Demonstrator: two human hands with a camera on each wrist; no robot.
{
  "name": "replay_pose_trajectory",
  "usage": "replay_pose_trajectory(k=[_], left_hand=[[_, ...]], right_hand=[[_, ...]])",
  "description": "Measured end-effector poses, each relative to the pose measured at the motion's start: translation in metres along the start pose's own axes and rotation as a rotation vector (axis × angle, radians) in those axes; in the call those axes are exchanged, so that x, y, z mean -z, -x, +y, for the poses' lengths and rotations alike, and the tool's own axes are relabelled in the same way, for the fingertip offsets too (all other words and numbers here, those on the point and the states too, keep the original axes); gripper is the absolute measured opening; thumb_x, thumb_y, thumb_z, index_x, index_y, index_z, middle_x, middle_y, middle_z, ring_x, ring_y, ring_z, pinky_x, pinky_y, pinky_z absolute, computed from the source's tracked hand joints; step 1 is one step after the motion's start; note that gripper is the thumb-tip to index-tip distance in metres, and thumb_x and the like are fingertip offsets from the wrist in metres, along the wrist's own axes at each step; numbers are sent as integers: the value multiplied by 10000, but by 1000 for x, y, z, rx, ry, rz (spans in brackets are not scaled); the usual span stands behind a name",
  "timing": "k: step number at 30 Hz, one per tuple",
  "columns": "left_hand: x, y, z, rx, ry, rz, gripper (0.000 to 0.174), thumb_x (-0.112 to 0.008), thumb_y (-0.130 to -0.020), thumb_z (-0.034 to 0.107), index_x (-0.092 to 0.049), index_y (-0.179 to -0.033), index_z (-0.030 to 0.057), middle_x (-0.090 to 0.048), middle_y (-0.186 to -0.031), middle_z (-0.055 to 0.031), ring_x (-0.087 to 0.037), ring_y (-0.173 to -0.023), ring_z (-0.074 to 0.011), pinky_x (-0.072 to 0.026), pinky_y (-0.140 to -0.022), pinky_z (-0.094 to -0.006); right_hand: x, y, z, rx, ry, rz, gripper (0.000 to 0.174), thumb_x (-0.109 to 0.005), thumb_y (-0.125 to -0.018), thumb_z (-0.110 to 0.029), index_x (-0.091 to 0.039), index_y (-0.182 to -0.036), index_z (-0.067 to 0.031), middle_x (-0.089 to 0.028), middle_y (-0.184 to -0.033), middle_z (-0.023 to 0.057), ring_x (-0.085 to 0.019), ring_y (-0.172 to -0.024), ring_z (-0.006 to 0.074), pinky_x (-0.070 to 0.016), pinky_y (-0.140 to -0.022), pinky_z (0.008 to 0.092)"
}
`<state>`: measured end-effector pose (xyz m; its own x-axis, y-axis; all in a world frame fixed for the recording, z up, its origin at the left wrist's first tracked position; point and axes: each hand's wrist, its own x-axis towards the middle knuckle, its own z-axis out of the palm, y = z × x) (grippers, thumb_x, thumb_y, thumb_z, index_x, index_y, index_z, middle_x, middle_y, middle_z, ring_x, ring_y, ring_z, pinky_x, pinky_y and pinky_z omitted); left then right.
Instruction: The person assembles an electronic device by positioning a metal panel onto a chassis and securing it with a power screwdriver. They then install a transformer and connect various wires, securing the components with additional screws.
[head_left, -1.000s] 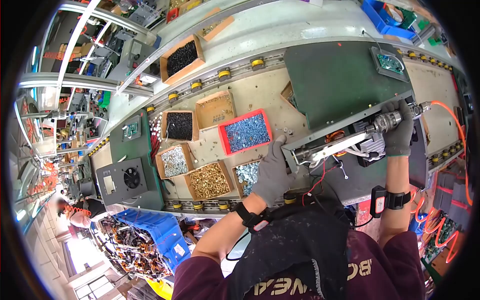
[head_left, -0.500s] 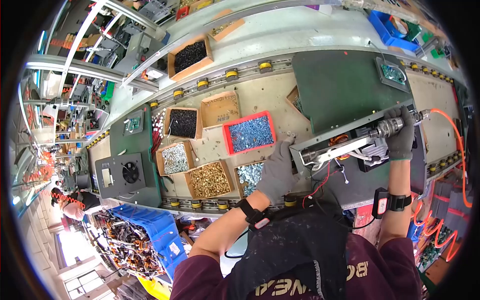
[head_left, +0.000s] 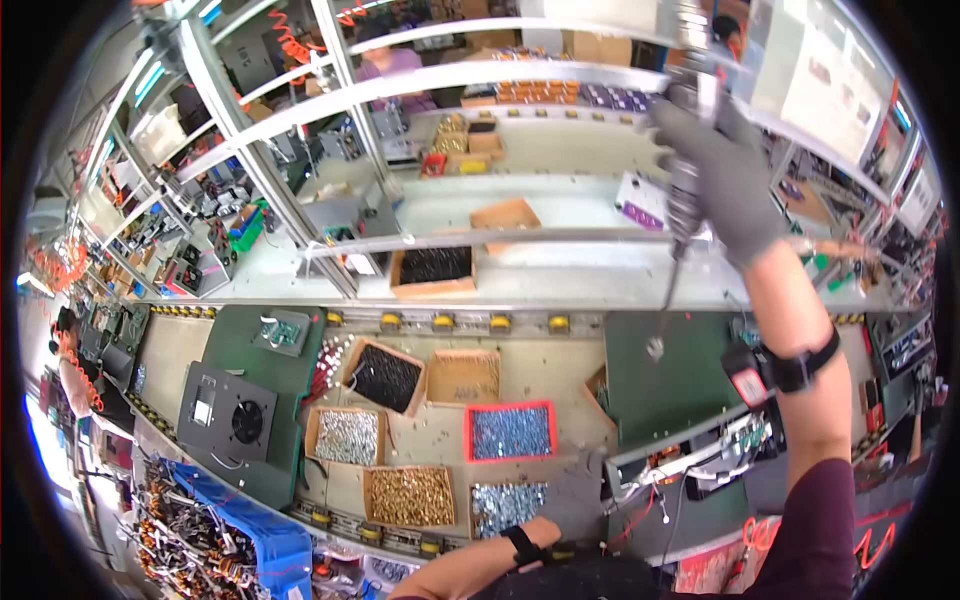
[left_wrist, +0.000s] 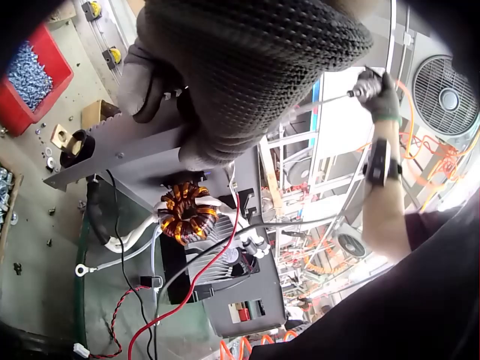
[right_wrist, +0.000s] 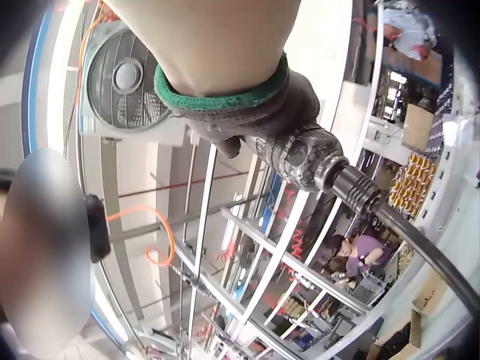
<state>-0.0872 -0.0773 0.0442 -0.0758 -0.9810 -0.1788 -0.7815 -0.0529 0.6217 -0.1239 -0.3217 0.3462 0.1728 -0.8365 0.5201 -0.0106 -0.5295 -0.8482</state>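
Observation:
My gloved right hand is raised high above the bench, gripping an air screwdriver. Its long bit points downward in the head view. The right wrist view has the driver's worn metal body and dark shaft extending from the hand. My gloved left hand is at the left corner of an electronics casing. In the left wrist view, thumb and fingers lie either side of its grey metal panel, gripping it. Below them are a copper-wound coil, a finned heat sink and a red wire.
Left of the casing are a red tray of bluish screws, a box of brass-coloured fasteners and a box of black screws. A fan panel lies further left. A metal rail crosses behind the bench.
My right hand has lifted the screwdriver from along the casing to high above the bench. The head view has tilted up. My left hand stays at the casing's corner.

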Motion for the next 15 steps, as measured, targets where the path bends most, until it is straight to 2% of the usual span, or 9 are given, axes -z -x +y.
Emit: replay_pose_trajectory(k=[1, 4, 6, 7, 9, 10, 12, 14, 15], left_hand=[[1, 0, -1, -9, -1, 30, 741, -679, -765, 369, -330, -1332, 43, -518, -1176, -205, -586, -981, -383, -477, -821, -453], [-3, -5, -6, -79, -10, 37, 756, -695, -743, 346, -333, -1308, -1, -516, -1145, -184, -597, -874, -352, -463, -757, -455], [-4, -7, -6, -65, -50, -7, 757, -698, -741, 346, -334, -1309, 1, -507, -1161, -183, -601, -881, -345, -470, -745, -445], [-2, -8, -6, -46, -94, -67, 759, -700, -739, 345, -334, -1309, 3, -498, -1177, -183, -604, -887, -339, -477, -733, -435], [6, -6, -3, -47, -63, -54, 771, -708, -731, 352, -334, -1312, 10, -485, -1192, -190, -607, -927, -318, -483, -746, -423], [7, -6, -3, -34, -20, -56, 789, -711, -727, 359, -326, -1324, 16, -480, -1201, -193, -603, -946, -323, -484, -756, -427], [8, -2, -2, -19, 26, -82, 808, -715, -722, 366, -318, -1336, 22, -475, -1210, -196, -600, -965, -328, -485, -767, -430], [7, 2, 3, -12, 30, 14, 829, -711, -724, 369, -300, -1360, 33, -468, -1221, -197, -554, -1052, -355, -451, -829, -460], [-1, 8, 5, -97, 10, 242, 820, -701, -725, 366, -307, -1367, 41, -460, -1240, -191, -493, -1117, -372, -391, -894, -490]], right_hand=[[-26, -24, 3, 44, 46, 10, 334, -727, -778, -285, -617, -1009, -69, -636, -843, 19, -578, -788, 98, -457, -696, 256], [-94, -86, 15, 217, 178, 70, 393, -714, -762, -335, -601, -1023, -63, -619, -883, 56, -604, -800, 157, -476, -716, 324], [-125, -109, 21, 399, 602, 279, 420, -679, -771, -381, -591, -1039, -70, -567, -1007, 107, -611, -895, 254, -488, -748, 403], [-135, -114, 26, 412, 600, 272, 420, -679, -771, -381, -591, -1039, -70, -567, -1007, 107, -611, -895, 254, -488, -748, 403], [-147, -117, 37, 342, 913, 289, 464, -652, -776, -443, -585, -1051, -75, -499, -1121, 133, -575, -999, 325, -493, -772, 446], [-149, -114, 46, 256, 957, 254, 486, -654, -774, -466, -582, -1059, -80, -490, -1128, 138, -559, -1035, 324, -497, -795, 448], [-146, -105, 57, 275, 926, 260, 518, -654, -768, -493, -584, -1074, -81, -485, -1149, 160, -570, -1003, 357, -487, -807, 460], [-132, -91, 64, 298, 881, 202, 587, -644, -763, -543, -570, -1129, -91, -457, -1205, 208, -572, -1007, 413, -477, -841, 480], [-120, -97, 78, 389, 968, 218, 614, -647, -756, -551, -554, -1159, -98, -452, -1220, 239, -557, -1025, 432, -480, -855, 479]])
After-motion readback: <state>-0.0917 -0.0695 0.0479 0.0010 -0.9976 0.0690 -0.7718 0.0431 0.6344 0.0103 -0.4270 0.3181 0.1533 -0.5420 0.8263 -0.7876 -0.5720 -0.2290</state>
